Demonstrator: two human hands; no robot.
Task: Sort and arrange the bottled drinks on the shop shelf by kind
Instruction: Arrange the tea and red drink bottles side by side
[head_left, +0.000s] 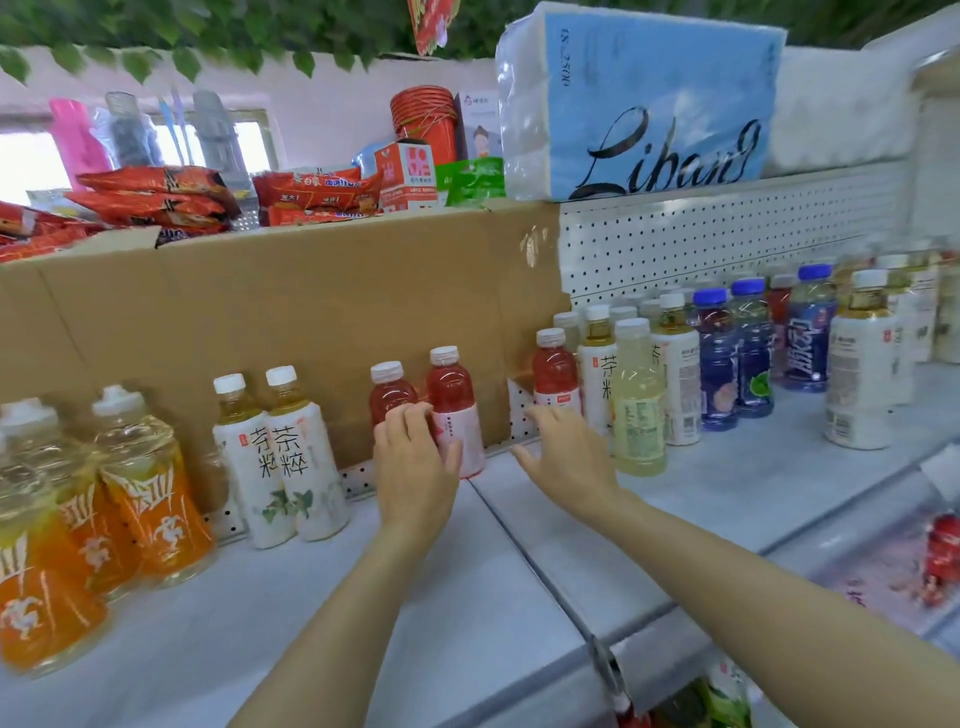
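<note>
**Left hand on the red pair, right hand hovering beside it**

Left hand is wrapped round the front of two red drink bottles w/ white caps: fingers curled onto the left red bottle, thumb side against the right red bottle. Both stand upright, touching each other, at the back of the shelf against the cardboard sheet.

Landmark from here on = that red pair.

Just right of the pair: right hand, fingers spread and loose, nothing in it, palm down over the shelf. Its fingertips are near a third red bottle, which stands a bit further right and back; can't tell if they touch it.

Right of that, a tight cluster: white-label tea bottles, a pale yellow bottle in front, then blue-capped bottles. Well right of the pair, another white-label bottle stands apart near the shelf front.

Left of the pair: two white-label tea bottles side by side, touching. Further left, three orange-label bottles w/ clear tops, blurred at frame edge.

Above the pair, over the cardboard's top edge: red snack packets, stacked red cups, and a big blue tissue pack up and to the right.
</note>
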